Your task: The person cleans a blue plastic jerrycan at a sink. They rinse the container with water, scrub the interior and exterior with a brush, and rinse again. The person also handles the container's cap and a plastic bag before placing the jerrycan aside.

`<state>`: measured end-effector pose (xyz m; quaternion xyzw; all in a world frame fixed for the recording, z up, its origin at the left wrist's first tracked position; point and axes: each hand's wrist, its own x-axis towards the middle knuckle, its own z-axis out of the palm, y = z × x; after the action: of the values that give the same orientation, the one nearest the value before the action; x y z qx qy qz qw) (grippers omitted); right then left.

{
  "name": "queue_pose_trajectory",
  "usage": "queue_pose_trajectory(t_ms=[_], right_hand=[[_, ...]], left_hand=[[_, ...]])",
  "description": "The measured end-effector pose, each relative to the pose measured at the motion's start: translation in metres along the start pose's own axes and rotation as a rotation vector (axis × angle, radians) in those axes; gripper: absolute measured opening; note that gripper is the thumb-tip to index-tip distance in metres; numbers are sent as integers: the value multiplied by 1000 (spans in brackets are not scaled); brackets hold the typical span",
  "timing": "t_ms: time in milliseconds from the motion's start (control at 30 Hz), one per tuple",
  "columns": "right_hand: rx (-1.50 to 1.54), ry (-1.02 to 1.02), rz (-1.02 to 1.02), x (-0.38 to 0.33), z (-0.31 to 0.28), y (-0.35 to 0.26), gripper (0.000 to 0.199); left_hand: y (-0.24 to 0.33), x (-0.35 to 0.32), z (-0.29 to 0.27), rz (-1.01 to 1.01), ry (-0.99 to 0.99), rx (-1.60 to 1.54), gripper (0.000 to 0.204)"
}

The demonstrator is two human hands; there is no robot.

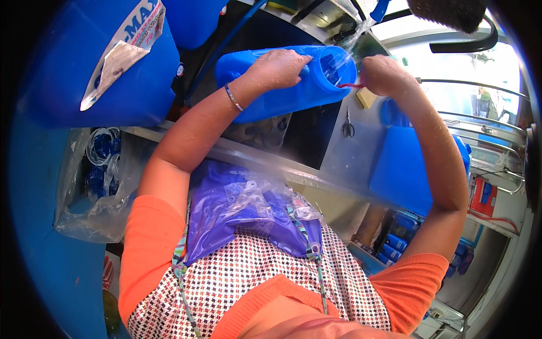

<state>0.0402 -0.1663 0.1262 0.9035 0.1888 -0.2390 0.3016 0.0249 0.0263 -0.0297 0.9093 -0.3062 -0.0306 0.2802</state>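
A blue plastic jug (265, 101) lies tilted on its side over the dark sink basin, its round open mouth towards the right. My left hand (281, 69) is closed on the upper side of the jug near the mouth. At the rim, my right hand (387, 76) is closed round a thin red handle (351, 85) that reaches to the mouth; its far end cannot be made out. Water (354, 38) runs from a blue hose end (380, 10) into the mouth.
Black-handled scissors (348, 129) and a yellow sponge (366, 98) lie on the steel counter right of the basin. Another blue jug (403, 164) stands by my right forearm. Large blue containers (130, 73) rise at the left. A clear plastic bag (84, 209) hangs below them.
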Motion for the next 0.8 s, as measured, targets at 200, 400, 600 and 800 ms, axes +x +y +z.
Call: queue_pose_trajectory(t_ms=[200,400,600,800], right_hand=[[480,-227,61,11,-2,11,20],[612,-179,72,11,9,12,22],[540,-205,85,3,3,6,20],[-88,-142,-117,-1,14,30,13]], left_hand=[[7,2,2,-36,-8,18,55],[10,5,2,-15,-57,27,54],[11,3,5,-51,4,35,54],[7,2,2,-36,-4,32,53]])
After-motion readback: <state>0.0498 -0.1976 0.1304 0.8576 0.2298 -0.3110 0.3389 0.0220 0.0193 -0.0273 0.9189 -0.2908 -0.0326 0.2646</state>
